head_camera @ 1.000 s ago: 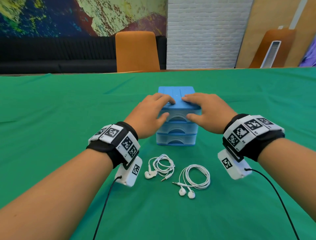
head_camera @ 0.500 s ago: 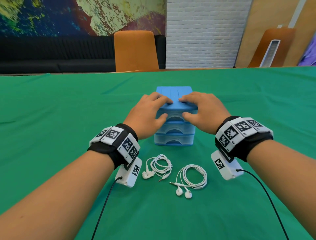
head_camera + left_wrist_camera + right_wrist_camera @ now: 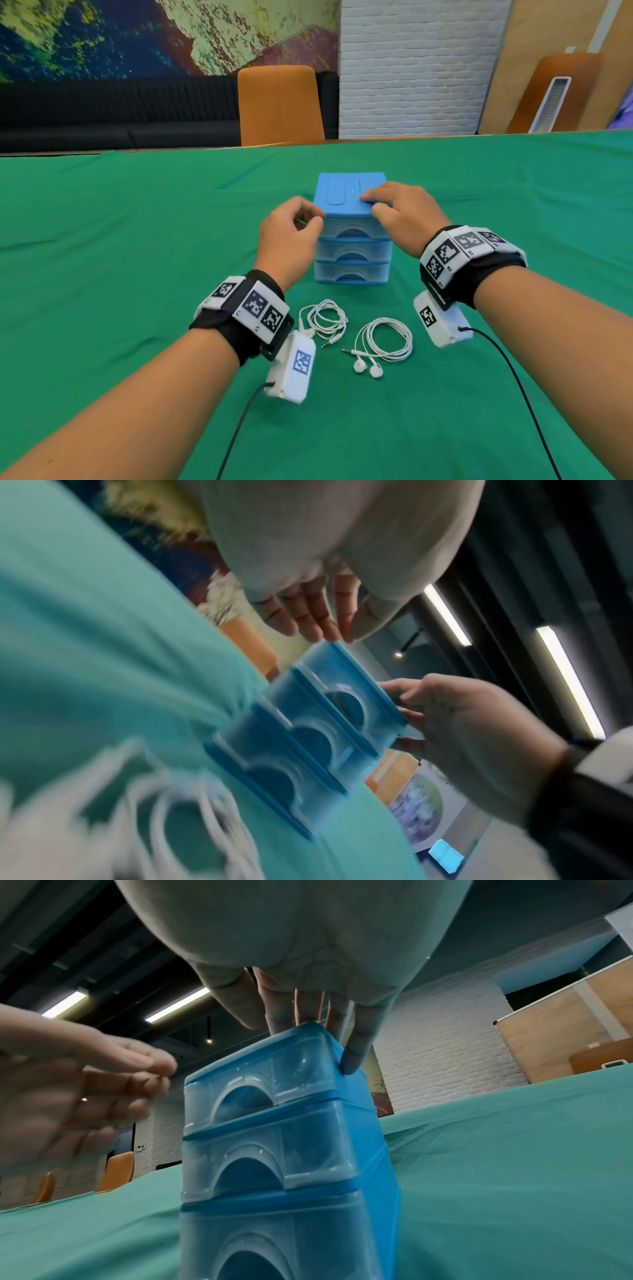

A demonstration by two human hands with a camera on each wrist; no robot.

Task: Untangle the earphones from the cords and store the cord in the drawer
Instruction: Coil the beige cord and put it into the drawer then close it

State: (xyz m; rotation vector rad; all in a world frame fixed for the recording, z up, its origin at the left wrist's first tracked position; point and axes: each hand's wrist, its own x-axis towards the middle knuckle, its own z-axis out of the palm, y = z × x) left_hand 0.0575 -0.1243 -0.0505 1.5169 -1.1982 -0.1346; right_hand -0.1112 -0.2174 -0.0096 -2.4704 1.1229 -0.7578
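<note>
The desk (image 3: 102,274) is covered with a green cloth and fills the lower part of the head view; behind it stand an orange chair (image 3: 281,106), a dark bench seat (image 3: 120,113), a painted mural wall (image 3: 137,34) and a white brick wall (image 3: 411,68). One blue drawer unit (image 3: 352,236) stands upright at the centre of the desk, with three translucent drawers stacked one above the other, all pushed in. Two coiled sets of white earphones lie separately on the cloth, near the front of the unit: the left earphone coil (image 3: 325,320) and the right earphone coil (image 3: 383,341), close together but not touching. The right hand (image 3: 404,216) rests on the top of the unit with fingers extended, the fingertips (image 3: 352,1056) lying over its top edge; it grips nothing. The left hand (image 3: 291,236) hovers just beside the upper left corner of the unit, fingers loosely curled, holding nothing. The wrist-mounted camera housing partly hides the left earphone coil in the head view. The left wrist view is blurred by motion, so the cords there are only pale streaks. The drawer contents cannot be made out.
</note>
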